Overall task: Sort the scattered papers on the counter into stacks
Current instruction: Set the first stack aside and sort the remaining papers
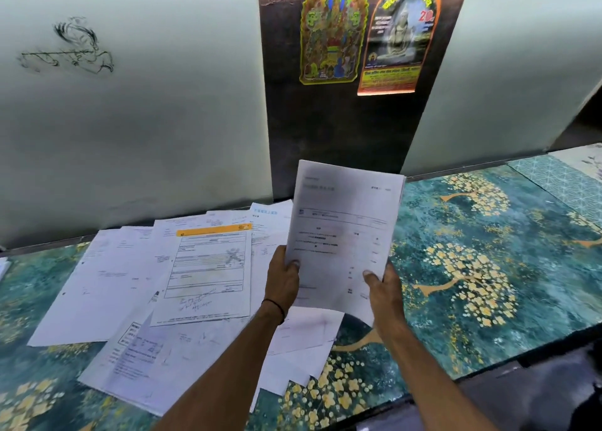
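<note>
A thin bundle of white printed papers (345, 222) is held up above the counter (488, 267), tilted slightly right. My left hand (281, 280) grips its lower left edge, thumb on the front. My right hand (384, 290) grips the lower right corner, thumb on top. Several loose papers (107, 284) lie scattered and overlapping on the counter's left half. Among them is a form with an orange header strip (208, 267), and more sheets (156, 359) lie beneath my left forearm.
The counter has a teal covering with yellow flower trees. Behind it stand pale panels (130, 104) and a dark post with two religious posters (332, 29). The counter's front edge (456, 381) runs at lower right. A paper's edge (2, 267) shows at far left.
</note>
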